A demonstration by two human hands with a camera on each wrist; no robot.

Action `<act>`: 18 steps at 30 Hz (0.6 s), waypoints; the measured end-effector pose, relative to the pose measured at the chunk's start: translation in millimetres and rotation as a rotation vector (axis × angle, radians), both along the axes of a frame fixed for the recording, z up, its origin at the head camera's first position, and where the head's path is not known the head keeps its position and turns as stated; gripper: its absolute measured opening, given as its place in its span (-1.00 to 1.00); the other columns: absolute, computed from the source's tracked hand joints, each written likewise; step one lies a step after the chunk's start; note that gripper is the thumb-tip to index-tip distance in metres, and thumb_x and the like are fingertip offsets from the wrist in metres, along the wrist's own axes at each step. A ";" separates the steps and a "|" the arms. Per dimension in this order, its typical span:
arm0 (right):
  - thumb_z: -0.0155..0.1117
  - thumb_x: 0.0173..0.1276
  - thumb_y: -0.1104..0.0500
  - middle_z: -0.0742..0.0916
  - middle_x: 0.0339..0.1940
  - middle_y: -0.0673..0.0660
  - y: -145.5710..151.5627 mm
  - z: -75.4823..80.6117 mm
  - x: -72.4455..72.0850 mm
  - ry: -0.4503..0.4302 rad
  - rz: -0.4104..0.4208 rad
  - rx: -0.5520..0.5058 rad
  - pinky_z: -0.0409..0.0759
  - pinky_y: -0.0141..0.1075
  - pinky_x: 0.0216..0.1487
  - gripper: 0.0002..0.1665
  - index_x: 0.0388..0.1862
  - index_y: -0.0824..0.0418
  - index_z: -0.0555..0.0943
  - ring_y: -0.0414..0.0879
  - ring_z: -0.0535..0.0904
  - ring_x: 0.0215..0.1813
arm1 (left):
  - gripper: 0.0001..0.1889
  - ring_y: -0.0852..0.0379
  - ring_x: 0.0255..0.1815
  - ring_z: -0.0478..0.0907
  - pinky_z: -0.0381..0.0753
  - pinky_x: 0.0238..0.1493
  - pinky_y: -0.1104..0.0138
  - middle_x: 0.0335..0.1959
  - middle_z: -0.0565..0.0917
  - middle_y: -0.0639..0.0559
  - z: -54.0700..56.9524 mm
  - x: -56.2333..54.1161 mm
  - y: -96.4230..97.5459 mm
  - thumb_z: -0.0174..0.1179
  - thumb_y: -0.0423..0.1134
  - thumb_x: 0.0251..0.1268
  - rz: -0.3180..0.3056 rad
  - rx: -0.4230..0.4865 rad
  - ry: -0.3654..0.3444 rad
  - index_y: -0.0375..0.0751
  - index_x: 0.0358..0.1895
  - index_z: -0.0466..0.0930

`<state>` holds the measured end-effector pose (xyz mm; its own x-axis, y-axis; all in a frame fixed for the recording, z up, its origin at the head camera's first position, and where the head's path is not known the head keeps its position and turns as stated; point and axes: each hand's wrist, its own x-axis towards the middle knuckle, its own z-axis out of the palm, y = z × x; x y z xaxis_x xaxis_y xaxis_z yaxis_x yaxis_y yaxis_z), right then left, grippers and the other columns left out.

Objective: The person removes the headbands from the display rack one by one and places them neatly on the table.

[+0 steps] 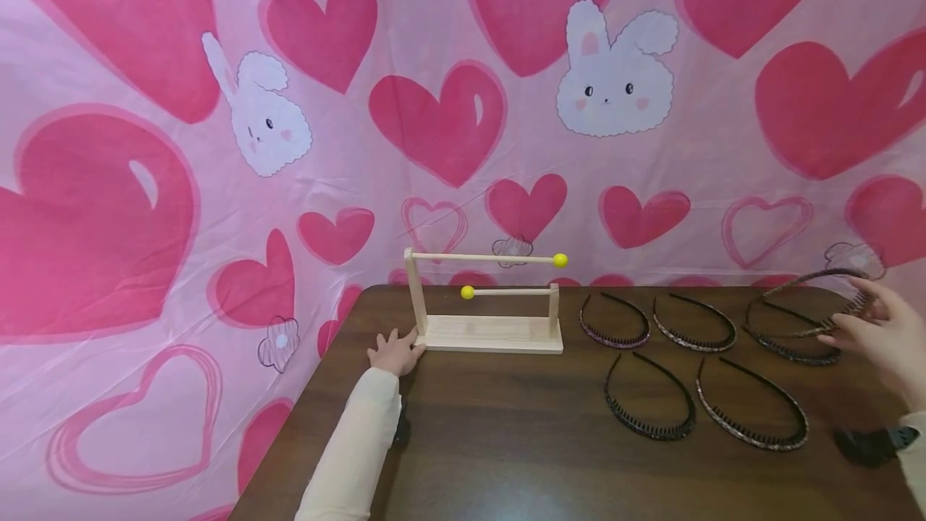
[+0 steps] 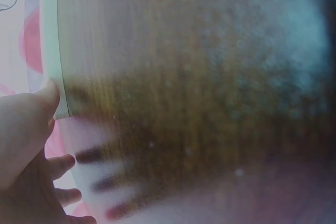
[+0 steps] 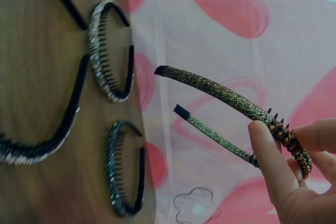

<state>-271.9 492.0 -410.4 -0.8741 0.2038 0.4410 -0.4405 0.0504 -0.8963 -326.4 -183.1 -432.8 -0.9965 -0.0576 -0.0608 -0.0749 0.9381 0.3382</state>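
Observation:
At the right of the head view, my right hand point(image 1: 886, 336) pinches a gold, glittery toothed headband point(image 3: 220, 91) between thumb and fingers. It is held up above the table, its two free ends pointing away from the hand in the right wrist view. Under it lies a dark sparkly headband point(image 1: 799, 356). My left hand point(image 1: 395, 354) rests at the left end of a light wooden rack point(image 1: 492, 334), fingers spread, the thumb against the base edge in the left wrist view. The rack has two bare horizontal rods at different heights, each tipped with a yellow ball point(image 1: 560, 260).
Several more toothed headbands lie right of the rack: a purplish one point(image 1: 615, 342), a silvery one point(image 1: 712, 346), a black one point(image 1: 651, 430) and a larger silvery one point(image 1: 777, 445). The dark wooden table point(image 1: 506, 441) ends against a pink heart-print cloth point(image 1: 448, 38).

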 end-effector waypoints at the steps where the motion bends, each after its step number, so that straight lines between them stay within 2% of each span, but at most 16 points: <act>1: -0.03 0.17 0.67 0.31 -0.33 -0.01 18.1 -15.9 -9.7 0.010 0.000 -0.001 0.59 -0.32 -0.53 -0.12 0.42 0.07 0.20 -0.24 0.46 -0.55 | -0.44 -0.44 0.33 -0.10 -0.08 0.17 -0.28 0.32 0.15 -0.38 0.6 0.4 0.2 -0.05 0.02 0.38 -0.002 0.001 0.002 -0.07 0.38 0.21; 2: -0.02 0.17 0.67 0.31 -0.33 -0.02 35.4 -31.1 -18.4 0.025 0.003 -0.002 0.59 -0.30 -0.54 -0.12 0.41 0.08 0.21 -0.24 0.44 -0.59 | -0.45 -0.44 0.33 -0.10 -0.08 0.17 -0.28 0.33 0.15 -0.37 1.3 0.8 0.2 -0.05 0.02 0.38 -0.003 0.000 0.001 -0.07 0.38 0.21; 4: -0.04 0.19 0.66 0.33 -0.05 -0.03 63.6 -56.4 -30.4 0.041 -0.026 0.054 0.58 -0.30 -0.54 -0.16 0.39 0.08 0.25 -0.24 0.49 -0.60 | -0.44 -0.44 0.33 -0.09 -0.07 0.16 -0.28 0.32 0.15 -0.37 1.9 1.5 0.4 -0.05 0.02 0.38 -0.006 0.001 0.001 -0.07 0.38 0.21; 5: -0.06 0.18 0.67 0.29 0.01 -0.04 71.5 -63.8 -32.6 0.042 -0.032 0.058 0.58 -0.30 -0.54 -0.16 0.39 0.11 0.25 -0.23 0.48 -0.61 | -0.44 -0.45 0.32 -0.09 -0.06 0.16 -0.28 0.32 0.16 -0.37 2.3 1.9 0.4 -0.05 0.02 0.38 -0.008 -0.001 0.003 -0.07 0.38 0.21; 7: -0.11 0.17 0.71 0.33 -0.05 0.00 80.6 -73.8 -32.8 0.061 -0.019 0.027 0.58 -0.30 -0.56 -0.18 0.37 0.18 0.27 -0.22 0.46 -0.65 | -0.45 -0.44 0.32 -0.09 -0.06 0.16 -0.28 0.32 0.16 -0.37 2.0 1.9 0.3 -0.05 0.02 0.38 -0.008 -0.004 -0.001 -0.07 0.38 0.21; 9: -0.16 0.14 0.74 0.24 0.14 -0.06 81.2 -76.8 -27.0 0.079 0.004 -0.004 0.58 -0.31 -0.57 -0.18 0.35 0.21 0.29 -0.22 0.52 -0.59 | -0.45 -0.44 0.32 -0.08 -0.06 0.16 -0.28 0.32 0.16 -0.37 1.6 1.8 0.4 -0.05 0.02 0.38 -0.008 -0.007 -0.001 -0.07 0.38 0.22; 11: -0.19 0.12 0.77 0.26 0.01 -0.10 77.6 -77.0 -19.2 0.088 0.023 -0.041 0.57 -0.31 -0.58 -0.17 0.32 0.23 0.32 -0.23 0.46 -0.61 | -0.45 -0.44 0.33 -0.09 -0.06 0.16 -0.28 0.32 0.16 -0.37 1.1 1.6 0.5 -0.06 0.02 0.38 -0.007 -0.010 -0.001 -0.06 0.38 0.21; 13: -0.21 0.11 0.78 0.26 0.02 -0.11 72.8 -77.1 -10.2 0.083 0.028 -0.048 0.57 -0.33 -0.59 -0.16 0.30 0.19 0.35 -0.22 0.46 -0.63 | -0.45 -0.44 0.32 -0.08 -0.05 0.16 -0.28 0.32 0.16 -0.37 0.9 1.5 0.5 -0.06 0.02 0.38 -0.009 -0.011 0.002 -0.06 0.38 0.22; 14: -0.21 0.11 0.78 0.32 -0.03 -0.13 70.7 -77.5 -5.8 0.073 0.026 -0.048 0.57 -0.33 -0.59 -0.16 0.28 0.16 0.38 -0.22 0.44 -0.66 | -0.45 -0.44 0.32 -0.08 -0.05 0.16 -0.28 0.32 0.16 -0.37 0.7 1.3 0.5 -0.06 0.02 0.38 -0.008 -0.012 0.002 -0.06 0.38 0.21; 15: -0.21 0.12 0.77 0.42 -0.18 -0.12 68.6 -78.1 -1.7 0.067 0.023 -0.048 0.57 -0.34 -0.60 -0.17 0.26 0.13 0.40 -0.19 0.44 -0.71 | -0.45 -0.44 0.33 -0.09 -0.06 0.16 -0.28 0.33 0.15 -0.37 0.7 1.2 0.5 -0.07 0.02 0.39 -0.007 -0.011 0.001 -0.06 0.38 0.21; 16: -0.19 0.15 0.74 0.44 -0.37 -0.11 67.4 -79.0 2.4 0.055 -0.006 -0.019 0.56 -0.35 -0.61 -0.18 0.23 0.07 0.43 -0.18 0.42 -0.74 | -0.45 -0.44 0.33 -0.09 -0.06 0.16 -0.27 0.33 0.15 -0.37 0.6 1.1 0.6 -0.07 0.02 0.39 -0.006 -0.011 0.000 -0.06 0.38 0.21; 18: -0.20 0.17 0.74 0.41 -0.69 -0.05 66.9 -81.7 7.9 0.059 0.041 -0.092 0.56 -0.35 -0.61 -0.21 0.17 0.04 0.47 -0.16 0.43 -0.78 | -0.45 -0.44 0.32 -0.09 -0.06 0.16 -0.28 0.32 0.16 -0.37 0.5 1.1 0.9 -0.06 0.02 0.39 -0.007 -0.010 0.000 -0.06 0.38 0.21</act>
<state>-264.0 558.9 -492.1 -0.8558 0.2106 0.4726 -0.4922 -0.0500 -0.8690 -325.2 -182.2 -432.3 -0.9969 -0.0517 -0.0600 -0.0686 0.9418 0.3291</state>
